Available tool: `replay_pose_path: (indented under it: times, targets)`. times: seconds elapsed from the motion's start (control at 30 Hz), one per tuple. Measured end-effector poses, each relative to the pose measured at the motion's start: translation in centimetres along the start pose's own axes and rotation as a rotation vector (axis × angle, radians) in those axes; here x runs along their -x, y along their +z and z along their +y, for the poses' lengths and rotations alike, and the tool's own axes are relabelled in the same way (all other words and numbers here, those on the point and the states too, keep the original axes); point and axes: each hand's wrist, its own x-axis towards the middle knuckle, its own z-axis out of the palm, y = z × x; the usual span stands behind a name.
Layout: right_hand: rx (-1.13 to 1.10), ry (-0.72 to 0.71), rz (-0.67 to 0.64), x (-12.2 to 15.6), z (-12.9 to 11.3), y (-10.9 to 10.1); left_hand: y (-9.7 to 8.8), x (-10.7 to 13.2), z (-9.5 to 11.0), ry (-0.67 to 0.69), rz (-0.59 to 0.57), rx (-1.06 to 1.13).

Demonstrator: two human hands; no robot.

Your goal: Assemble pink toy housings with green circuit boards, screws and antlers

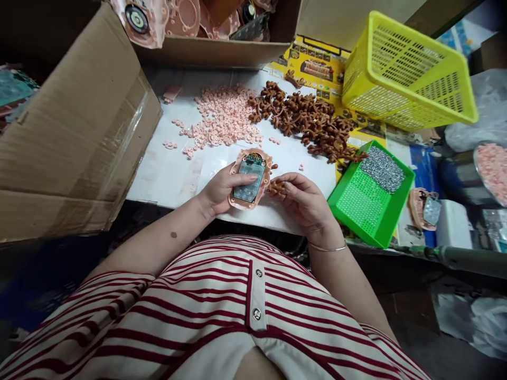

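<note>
My left hand (pixel 222 189) is closed around a pink plastic shell half (pixel 249 203), its thumb lying across the circuit board (pixel 250 189) set inside. Thin wires show at the board's top end. Pinched in my right hand (pixel 307 200) is a brown plastic piece (pixel 277 186), which meets the shell's right edge; whether it is seated there I cannot tell. Beyond the hands lie a heap of small pink plastic parts (pixel 225 116) and a heap of brown plastic pieces (pixel 312 119) like those in my fingers.
A cardboard box (pixel 79 132) stands at left, another box (pixel 209 53) with pink shells at the back. At right are a green basket (pixel 356 203) with small metal screws (pixel 382 169), a yellow basket (pixel 407 79), a powered screwdriver (pixel 467 259) and another pink shell (pixel 416 208).
</note>
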Motion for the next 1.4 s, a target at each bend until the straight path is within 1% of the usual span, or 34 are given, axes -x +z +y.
replay_pose_path:
  times: [0.07,0.13,0.2,0.27,0.3,0.33,0.43,0.5,0.63,0.83,0.97,1.07,1.17,1.23,1.33,1.37,1.4]
  targets:
    - [-0.012,0.002,0.006,0.1,0.4,0.3,0.0,-0.1,-0.2,0.032,0.028,-0.006]
    - [0.008,-0.021,0.044,0.0,0.9,0.5,0.1,0.0,-0.3,0.059,0.045,-0.011]
    - [0.031,-0.093,0.147,-0.2,1.1,0.4,0.2,0.1,-0.3,0.067,0.052,-0.027]
    - [0.022,-0.198,0.277,-0.4,0.7,0.2,0.2,0.2,-0.3,0.048,0.043,-0.064]
    - [0.016,-0.239,0.318,-0.5,0.4,0.2,0.3,0.3,-0.3,0.034,0.030,-0.092]
    - [0.017,-0.267,0.332,-0.5,-0.1,0.3,0.3,0.3,-0.4,0.021,0.010,-0.128]
    - [0.060,-0.295,0.297,-0.5,-1.4,0.9,0.4,0.5,-0.5,0.003,-0.073,-0.250]
    - [0.097,-0.300,0.288,-0.6,-1.7,1.4,0.5,0.5,-0.7,0.002,-0.102,-0.305]
    - [0.181,-0.337,0.320,-0.7,-1.3,1.7,0.5,0.6,-0.8,-0.025,-0.102,-0.346]
    - [0.372,-0.485,0.291,-0.7,-0.6,1.0,0.2,0.5,-0.6,-0.044,-0.158,-0.331]
    - [0.475,-0.539,0.277,-0.6,-0.6,0.5,0.0,0.4,-0.5,-0.068,-0.142,-0.275]
    - [0.634,-0.575,0.255,-0.1,-0.9,0.4,0.1,0.5,-0.6,-0.063,-0.147,-0.272]
    - [0.803,-0.648,0.300,0.1,-1.0,0.5,0.4,0.5,-0.6,-0.033,-0.111,-0.306]
    - [0.787,-0.639,0.339,0.1,-0.7,0.6,0.5,0.5,-0.7,-0.028,-0.087,-0.338]
    - [0.610,-0.546,0.350,-0.2,0.0,0.6,0.4,0.5,-0.7,-0.032,-0.077,-0.367]
    - [0.586,-0.540,0.346,-0.2,0.1,0.5,0.4,0.5,-0.6,-0.034,-0.083,-0.365]
    - [0.603,-0.562,0.336,-0.3,0.2,0.5,0.3,0.5,-0.6,-0.041,-0.099,-0.357]
